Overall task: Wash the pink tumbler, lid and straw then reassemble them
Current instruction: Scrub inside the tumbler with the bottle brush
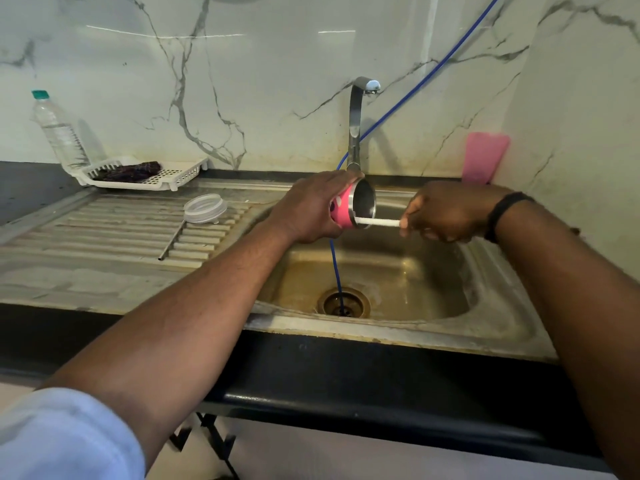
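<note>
While I stand at the sink [491,344], the head view shows my left hand [308,211] wrapped round the pink tumbler [343,211], fingers curled over its body in a full grip. I hold the tumbler on its side above the back edge of the sink basin, just in front of the tap [356,126], with its steel-rimmed mouth turned toward my right hand [446,216]. My right hand's grip is closed: the fingers are curled and pinch the end of a white brush handle [377,222]. Its other end passes over the lower rim into the tumbler's mouth; the part inside is hidden. A black band [502,211] sits on my right wrist.

On the ribbed draining board at the left of the sink, the clear lid [205,208] lies flat near the back, and the metal straw [171,239] lies slantwise just beside it, running toward the front edge. At the back left corner of the bench, a white tray [180,174] carries a dark cloth [133,170], with a plastic water bottle [59,131] leaning against the wall behind it. A blue hose [426,77] comes down across the wall and runs into the drain [343,302]. A pink board [483,157] stands against the wall at the back right corner.
</note>
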